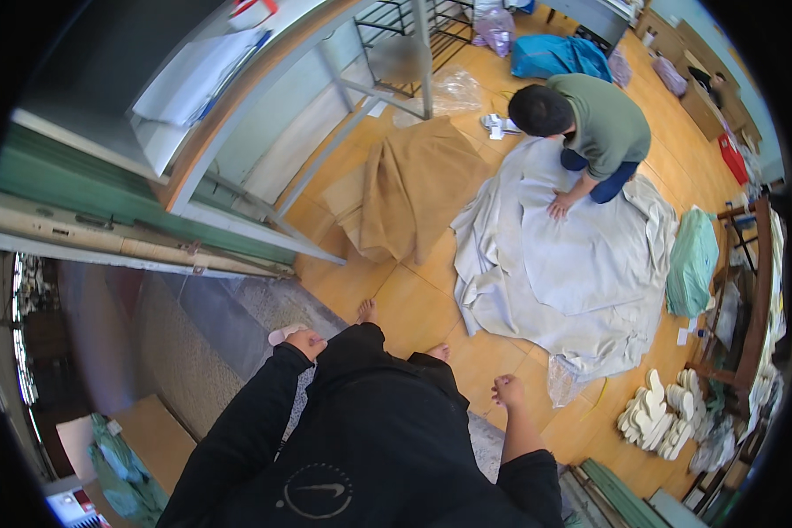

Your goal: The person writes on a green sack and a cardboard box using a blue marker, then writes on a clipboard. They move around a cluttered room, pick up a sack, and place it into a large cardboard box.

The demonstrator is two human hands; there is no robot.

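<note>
My left hand hangs at my left side, fingers curled in with nothing seen in them. Right beside it, a pale pink thing, perhaps a slipper, shows over the grey doorstep; whether they touch is unclear. On the other side, my right hand hangs over the tiled floor with its fingers loosely curled and no object in it. Ahead to the right, whitish leather-like sheets lie spread in a rumpled pile. A person in a green shirt crouches over them, one hand flat on top. My bare feet are at the doorway.
Brown sheets lie folded left of the pale pile. A metal-legged table with papers stands at left. Green plastic bag, white sole-shaped pieces and a wooden rack line the right. A blue bag lies farther back.
</note>
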